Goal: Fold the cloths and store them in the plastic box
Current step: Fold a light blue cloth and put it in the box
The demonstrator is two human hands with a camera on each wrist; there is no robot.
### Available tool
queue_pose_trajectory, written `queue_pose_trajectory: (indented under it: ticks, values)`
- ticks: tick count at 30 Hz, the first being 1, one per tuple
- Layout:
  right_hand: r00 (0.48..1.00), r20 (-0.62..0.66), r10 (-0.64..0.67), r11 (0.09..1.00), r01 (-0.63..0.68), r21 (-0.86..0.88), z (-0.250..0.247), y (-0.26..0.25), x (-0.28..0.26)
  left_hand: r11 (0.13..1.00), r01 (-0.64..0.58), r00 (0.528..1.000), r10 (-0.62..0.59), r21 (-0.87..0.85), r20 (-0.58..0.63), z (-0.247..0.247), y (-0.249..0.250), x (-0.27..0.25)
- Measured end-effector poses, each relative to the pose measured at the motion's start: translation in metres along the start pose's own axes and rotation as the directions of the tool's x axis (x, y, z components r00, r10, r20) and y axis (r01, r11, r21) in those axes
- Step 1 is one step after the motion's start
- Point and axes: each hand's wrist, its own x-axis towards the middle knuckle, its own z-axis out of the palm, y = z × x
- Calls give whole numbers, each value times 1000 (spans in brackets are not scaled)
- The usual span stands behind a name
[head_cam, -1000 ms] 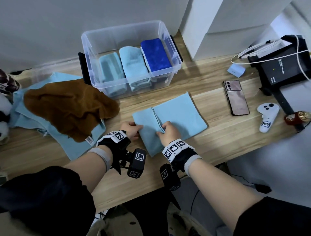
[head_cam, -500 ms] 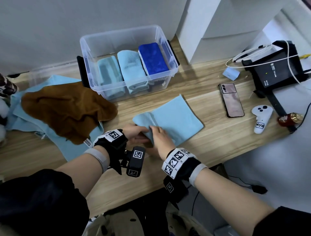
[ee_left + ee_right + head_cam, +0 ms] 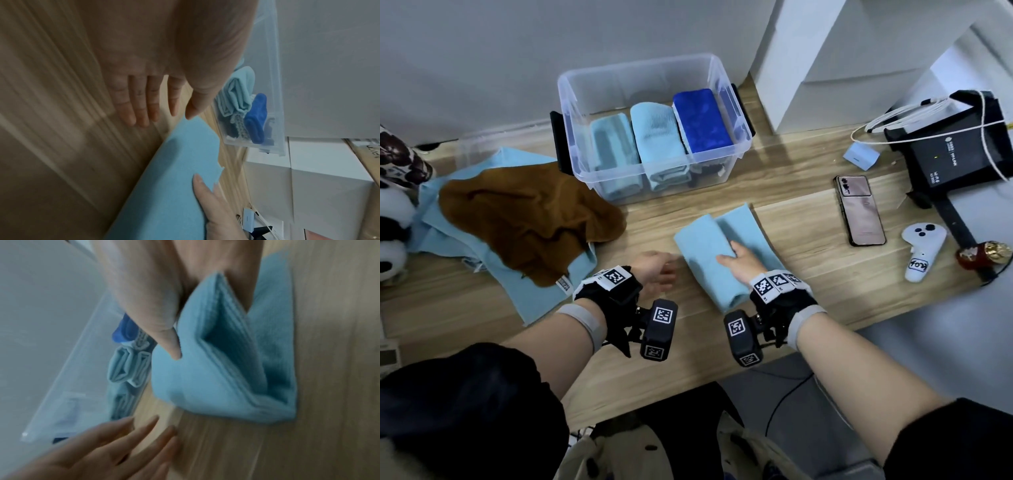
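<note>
A light blue cloth [image 3: 705,246] lies part-folded on the wooden table, in front of the clear plastic box [image 3: 637,65]. My right hand [image 3: 736,257] pinches its upper folded flap. In the right wrist view the thumb [image 3: 164,324] lies on top of that flap [image 3: 205,386], with the fingers tucked under it. My left hand [image 3: 657,270] hovers open just left of the cloth, fingers [image 3: 144,105] straight and apart from the fabric [image 3: 180,162]. The box holds two folded light blue cloths [image 3: 657,137] and a dark blue one [image 3: 702,120]. A brown cloth [image 3: 527,219] lies on more light blue cloths [image 3: 445,226] at the left.
Right of the cloth lie a phone [image 3: 863,212], a white controller [image 3: 921,250], a small blue pad [image 3: 861,159] and a black device with white cable [image 3: 955,154]. A panda plush [image 3: 393,219] sits at the far left. A white cabinet [image 3: 825,51] stands behind.
The cloth's left part has been folded over to the right, making it narrower. My left hand let go and drew off to the left. My right hand keeps hold of the flap.
</note>
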Motion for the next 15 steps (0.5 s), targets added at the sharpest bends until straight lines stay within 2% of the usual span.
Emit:
queue_pose_trajectory:
  ticks: [3, 6, 9, 12, 15]
  values:
    - [996, -71, -49, 998, 45, -53, -7, 10, 9, 1000, 19, 1000, -19, -4, 13, 3, -8, 4]
    - [988, -118, -102, 969, 72, -237, -11, 13, 7, 999, 38, 998, -37, -13, 46, 8, -11, 4]
    - [982, -139, -130, 940, 78, -333, -12, 10, 3, 999, 47, 996, -48, 10, 73, 13, -11, 2]
    - [994, -109, 15, 950, -48, -309, -19, 8, 7, 999, 49, 995, -50, 14, 88, 17, -10, 1]
    - [988, 24, 155, 927, -137, -350, -33, 9, 3, 999, 46, 995, -48, 22, 92, 20, -10, 2]
